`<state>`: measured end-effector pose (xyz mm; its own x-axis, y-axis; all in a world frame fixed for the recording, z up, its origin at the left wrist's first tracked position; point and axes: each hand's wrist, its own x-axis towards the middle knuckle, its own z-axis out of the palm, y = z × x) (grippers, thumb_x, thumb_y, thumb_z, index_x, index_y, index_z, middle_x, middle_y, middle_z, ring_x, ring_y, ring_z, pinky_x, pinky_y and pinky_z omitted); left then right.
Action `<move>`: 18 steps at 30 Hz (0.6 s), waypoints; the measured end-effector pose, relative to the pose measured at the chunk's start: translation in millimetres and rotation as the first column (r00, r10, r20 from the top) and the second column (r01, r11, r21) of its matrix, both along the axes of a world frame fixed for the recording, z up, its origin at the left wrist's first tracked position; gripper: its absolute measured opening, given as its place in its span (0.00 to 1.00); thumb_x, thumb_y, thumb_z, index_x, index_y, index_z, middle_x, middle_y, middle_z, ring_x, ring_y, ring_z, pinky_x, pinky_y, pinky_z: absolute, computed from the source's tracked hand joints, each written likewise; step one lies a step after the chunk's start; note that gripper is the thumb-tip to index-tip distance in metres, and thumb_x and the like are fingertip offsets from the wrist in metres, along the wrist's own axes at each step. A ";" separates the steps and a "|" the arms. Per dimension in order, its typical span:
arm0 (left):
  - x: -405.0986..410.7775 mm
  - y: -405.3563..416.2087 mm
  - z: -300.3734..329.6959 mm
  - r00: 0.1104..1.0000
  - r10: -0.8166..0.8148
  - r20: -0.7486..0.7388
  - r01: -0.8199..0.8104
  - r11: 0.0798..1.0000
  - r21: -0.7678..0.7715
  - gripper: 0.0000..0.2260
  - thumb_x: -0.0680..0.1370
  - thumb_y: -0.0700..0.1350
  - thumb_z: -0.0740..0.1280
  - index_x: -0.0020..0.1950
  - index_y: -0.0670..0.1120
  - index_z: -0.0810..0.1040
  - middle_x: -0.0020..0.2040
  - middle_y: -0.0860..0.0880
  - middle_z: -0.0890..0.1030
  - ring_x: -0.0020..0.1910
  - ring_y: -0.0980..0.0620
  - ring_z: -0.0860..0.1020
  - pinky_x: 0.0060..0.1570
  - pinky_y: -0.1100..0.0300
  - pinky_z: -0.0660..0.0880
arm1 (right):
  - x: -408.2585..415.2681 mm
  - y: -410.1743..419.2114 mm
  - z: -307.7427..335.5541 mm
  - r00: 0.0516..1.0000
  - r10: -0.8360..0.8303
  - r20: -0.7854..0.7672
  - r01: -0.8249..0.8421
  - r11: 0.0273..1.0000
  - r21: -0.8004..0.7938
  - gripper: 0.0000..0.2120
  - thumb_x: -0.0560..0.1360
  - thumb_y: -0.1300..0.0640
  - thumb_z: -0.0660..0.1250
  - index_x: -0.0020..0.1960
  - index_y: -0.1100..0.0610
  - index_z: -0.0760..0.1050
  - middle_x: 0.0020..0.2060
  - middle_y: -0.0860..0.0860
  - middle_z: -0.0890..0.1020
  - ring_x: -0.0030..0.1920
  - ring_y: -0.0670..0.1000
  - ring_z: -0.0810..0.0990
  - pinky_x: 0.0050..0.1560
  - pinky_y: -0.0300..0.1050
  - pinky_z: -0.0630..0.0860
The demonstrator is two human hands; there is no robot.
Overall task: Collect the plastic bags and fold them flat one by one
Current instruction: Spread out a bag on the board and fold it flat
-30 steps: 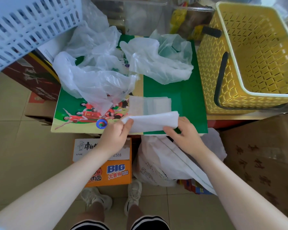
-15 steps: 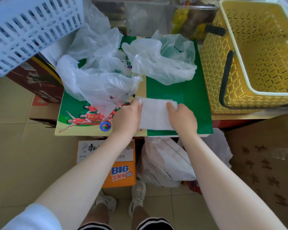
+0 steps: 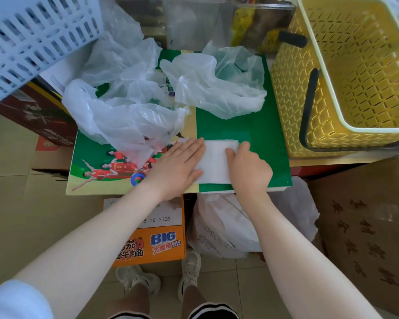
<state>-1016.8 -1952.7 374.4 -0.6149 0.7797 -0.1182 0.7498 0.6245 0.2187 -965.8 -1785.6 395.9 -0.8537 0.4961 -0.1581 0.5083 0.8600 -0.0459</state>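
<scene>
A folded bag (image 3: 215, 163) is lying flat as a white rectangle near the front edge of the green board (image 3: 258, 139), between the two hands. Both its side edges are hiding under the hands, so its full width cannot be made out, and whether it is one bag or a few stacked is hard to tell.

The left hand (image 3: 176, 168) is lying palm down, fingers straight and together, pressing on the bag's left edge with the thumb resting along its lower left part; it is grasping nothing. The right hand (image 3: 249, 170) is sitting on the bag's right side with its fingers bent at the knuckles, tips pressing down on the top right corner; it looks like pressing rather than pinching, though the fingertips are partly hiding behind the knuckles.

Behind the left hand a heap of clear loose bags (image 3: 124, 107) is spreading over the printed left half of the board, covering most of the picture there. A paler crumpled bag (image 3: 214, 88) is lying further back on the green half, well apart from the folded one.

A yellow basket (image 3: 355, 72) is standing just beside the board on the right, cut off by the frame. A blue basket (image 3: 32, 35) is filling the top left corner, also cut off. Below the board an orange box (image 3: 157, 245) and a white sack (image 3: 226, 226) are sitting on the floor, their tops hiding under the board.
</scene>
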 end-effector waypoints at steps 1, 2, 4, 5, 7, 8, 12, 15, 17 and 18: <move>-1.0 -2.7 -0.2 1.000 0.003 0.007 -0.002 0.999 -0.039 0.32 0.74 0.60 0.37 0.75 0.46 0.43 0.74 0.50 0.40 0.74 0.53 0.41 0.70 0.60 0.35 | 2.0 2.2 0.9 0.999 -0.026 -0.026 0.027 1.000 0.015 0.17 0.80 0.47 0.53 0.56 0.61 0.66 0.45 0.57 0.81 0.42 0.58 0.80 0.38 0.46 0.64; -1.1 -4.2 -1.0 1.000 -0.005 -0.010 0.005 0.998 -0.068 0.32 0.74 0.62 0.35 0.74 0.48 0.38 0.72 0.51 0.36 0.73 0.55 0.37 0.69 0.61 0.33 | 4.0 3.6 1.9 0.996 -0.022 -0.091 0.027 0.998 0.052 0.16 0.79 0.49 0.57 0.57 0.61 0.67 0.45 0.57 0.81 0.43 0.58 0.79 0.40 0.47 0.65; -3.0 -4.3 2.6 1.000 -0.010 0.006 0.011 0.995 -0.100 0.30 0.77 0.64 0.40 0.74 0.50 0.36 0.71 0.52 0.33 0.73 0.54 0.36 0.68 0.60 0.32 | 3.8 0.2 2.7 0.950 0.188 -0.250 -0.133 0.967 0.219 0.16 0.75 0.58 0.62 0.61 0.62 0.71 0.48 0.56 0.81 0.47 0.58 0.79 0.48 0.50 0.70; -4.1 -4.2 4.1 1.000 -0.020 0.022 0.023 0.994 -0.110 0.30 0.78 0.63 0.43 0.75 0.51 0.37 0.71 0.52 0.32 0.74 0.53 0.37 0.68 0.60 0.33 | 2.3 -5.0 0.4 0.887 0.350 -0.302 -0.272 0.924 0.269 0.18 0.74 0.61 0.59 0.62 0.63 0.73 0.51 0.57 0.81 0.51 0.58 0.79 0.54 0.51 0.71; -6.2 -5.6 4.6 0.999 -0.048 0.016 0.049 0.992 -0.115 0.33 0.77 0.64 0.44 0.75 0.49 0.38 0.73 0.51 0.35 0.75 0.52 0.39 0.68 0.59 0.34 | 0.8 -15.4 -8.3 0.771 0.582 -0.259 -0.546 0.813 0.200 0.22 0.75 0.58 0.53 0.66 0.64 0.70 0.60 0.59 0.78 0.62 0.58 0.76 0.66 0.53 0.67; -6.3 -7.5 4.6 0.999 -0.047 0.002 0.047 0.992 -0.117 0.35 0.75 0.66 0.41 0.75 0.48 0.39 0.74 0.50 0.37 0.75 0.52 0.40 0.69 0.59 0.34 | -0.1 -18.3 -12.2 0.766 0.610 -0.202 -0.607 0.790 0.087 0.26 0.76 0.53 0.49 0.69 0.64 0.67 0.65 0.60 0.74 0.67 0.58 0.71 0.70 0.52 0.62; -6.1 -13.7 2.6 1.000 -0.004 0.004 0.005 0.990 -0.139 0.42 0.68 0.68 0.35 0.75 0.44 0.38 0.71 0.50 0.34 0.75 0.51 0.41 0.68 0.60 0.33 | 5.2 -2.4 -24.6 0.795 0.604 -0.055 -0.607 0.791 -0.084 0.39 0.76 0.37 0.33 0.75 0.62 0.54 0.74 0.57 0.59 0.75 0.55 0.57 0.72 0.49 0.47; -7.3 -13.7 5.9 1.000 -0.007 0.006 0.007 0.986 -0.164 0.43 0.66 0.69 0.34 0.75 0.44 0.38 0.73 0.49 0.34 0.75 0.51 0.41 0.67 0.60 0.34 | 9.4 14.9 -21.1 0.816 0.578 0.003 -0.577 0.815 -0.060 0.42 0.72 0.36 0.25 0.76 0.59 0.46 0.76 0.53 0.50 0.76 0.51 0.48 0.72 0.47 0.40; -7.2 -12.9 8.2 1.000 -0.006 0.009 0.007 0.984 -0.177 0.43 0.68 0.69 0.35 0.75 0.44 0.37 0.75 0.47 0.36 0.75 0.51 0.40 0.67 0.60 0.34 | 12.3 20.9 -16.9 0.846 0.528 0.071 -0.525 0.849 -0.059 0.40 0.70 0.39 0.26 0.76 0.57 0.42 0.77 0.51 0.45 0.76 0.49 0.44 0.72 0.47 0.38; -6.8 -12.7 9.3 1.000 -0.006 0.017 0.009 0.982 -0.188 0.42 0.71 0.70 0.39 0.75 0.44 0.36 0.75 0.47 0.36 0.75 0.51 0.39 0.67 0.60 0.34 | 13.9 21.5 -16.1 0.869 0.486 0.092 -0.483 0.874 -0.056 0.40 0.69 0.41 0.26 0.76 0.57 0.41 0.77 0.51 0.45 0.76 0.49 0.44 0.73 0.47 0.38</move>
<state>-1023.6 -1965.5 383.7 -0.6059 0.7471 -0.2733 0.7520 0.6500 0.1097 -951.9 -1764.2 379.7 -0.9645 0.0175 -0.2635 0.0310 0.9984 -0.0473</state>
